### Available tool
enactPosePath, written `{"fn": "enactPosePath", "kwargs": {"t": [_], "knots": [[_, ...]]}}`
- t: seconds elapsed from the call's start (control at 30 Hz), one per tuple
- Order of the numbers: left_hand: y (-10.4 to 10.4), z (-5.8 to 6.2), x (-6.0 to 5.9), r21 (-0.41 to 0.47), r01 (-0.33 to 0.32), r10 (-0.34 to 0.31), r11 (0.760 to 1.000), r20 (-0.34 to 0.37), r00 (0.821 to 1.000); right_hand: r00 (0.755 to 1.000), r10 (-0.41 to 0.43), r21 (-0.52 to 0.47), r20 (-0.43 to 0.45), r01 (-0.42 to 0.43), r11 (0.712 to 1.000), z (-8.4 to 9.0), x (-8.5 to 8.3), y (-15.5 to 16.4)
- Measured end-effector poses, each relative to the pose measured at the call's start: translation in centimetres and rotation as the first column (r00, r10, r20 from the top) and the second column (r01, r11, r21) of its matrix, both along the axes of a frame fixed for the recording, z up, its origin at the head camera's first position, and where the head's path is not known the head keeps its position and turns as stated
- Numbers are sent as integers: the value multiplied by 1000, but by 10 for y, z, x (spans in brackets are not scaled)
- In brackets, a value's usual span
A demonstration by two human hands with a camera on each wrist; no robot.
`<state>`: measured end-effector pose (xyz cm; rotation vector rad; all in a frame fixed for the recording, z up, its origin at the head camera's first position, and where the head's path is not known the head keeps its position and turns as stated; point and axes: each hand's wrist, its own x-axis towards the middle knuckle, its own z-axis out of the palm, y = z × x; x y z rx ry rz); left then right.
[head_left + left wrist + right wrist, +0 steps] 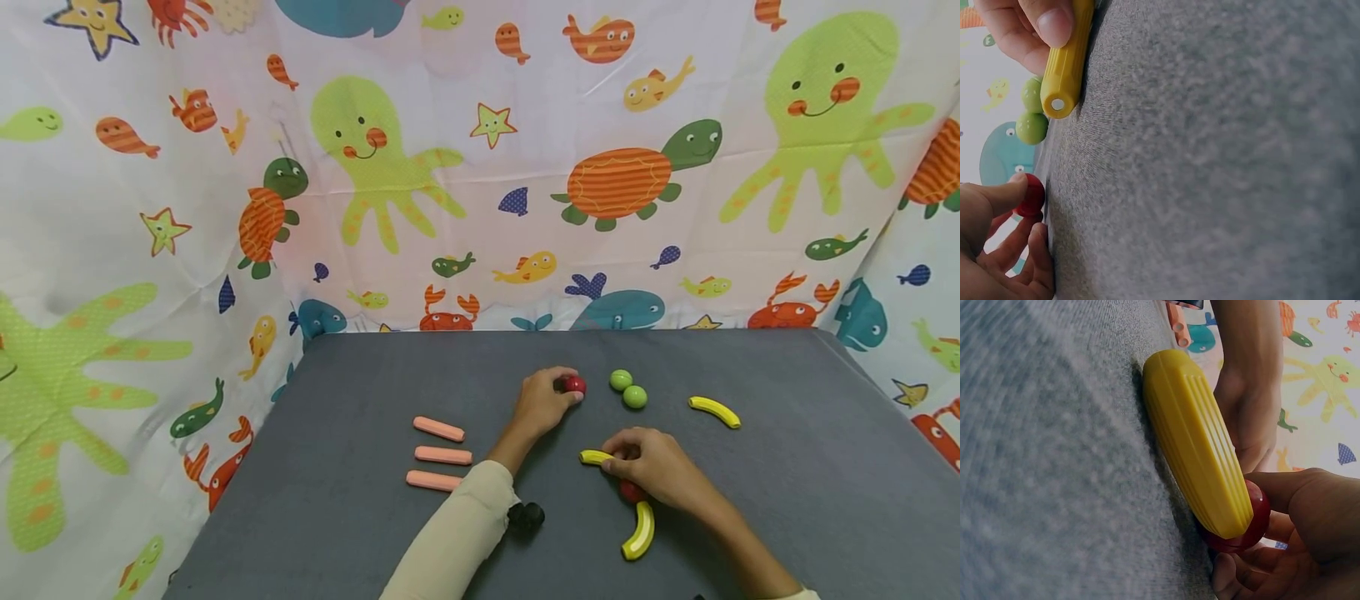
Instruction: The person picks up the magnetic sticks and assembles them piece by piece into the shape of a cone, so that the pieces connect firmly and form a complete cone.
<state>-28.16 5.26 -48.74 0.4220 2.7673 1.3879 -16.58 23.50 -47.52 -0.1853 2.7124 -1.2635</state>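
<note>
On the grey worktop (787,467), the left hand (542,403) pinches a red ball (574,384) beside two green balls (628,390); the right hand (654,467) grips a yellow toy banana (592,457). Either ball might roll if nudged. Only the right wrist view shows a second red ball (1249,526) under the right hand's fingers, touching another banana (1197,440).

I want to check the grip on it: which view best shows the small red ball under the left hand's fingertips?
The left wrist view: the small red ball sits close up, pinched between the left hand's thumb and fingers. The head view shows it tiny, half hidden by the hand. The right wrist view shows that hand's back, not this ball.
</note>
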Motion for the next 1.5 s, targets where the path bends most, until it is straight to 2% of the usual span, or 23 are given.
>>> {"fn": "enactPosePath", "kwargs": {"t": [0.2, 0.43, 0.63, 1.03, 1.3, 1.5], "knots": [[-5, -5, 0, 55, 36, -36, 998, -2, 999, 1000, -6, 7, 11, 6, 1000, 0, 0, 1], [-15, -4, 5, 108, 55, -57, 993, 20, 998, 1000, -9, 18, 7, 9, 1000, -2, 0, 1], [-28, 1, 16, 161, 82, -86, 984, 21, 996, 1000, -22, 26, 0, 22, 999, -1, -1, 1], [-52, 5, 43, 230, 111, -131, 967, 71, 989, 1000, -17, 30, 7, 17, 999, 1, 0, -1], [-64, 5, 62, 222, 134, -157, 966, 93, 983, 1000, -12, 37, -2, 12, 999, -1, -1, -2], [-68, 5, 74, 214, 155, -188, 964, 140, 972, 1000, -2, 40, -5, 3, 999, -1, -1, -3]]}}
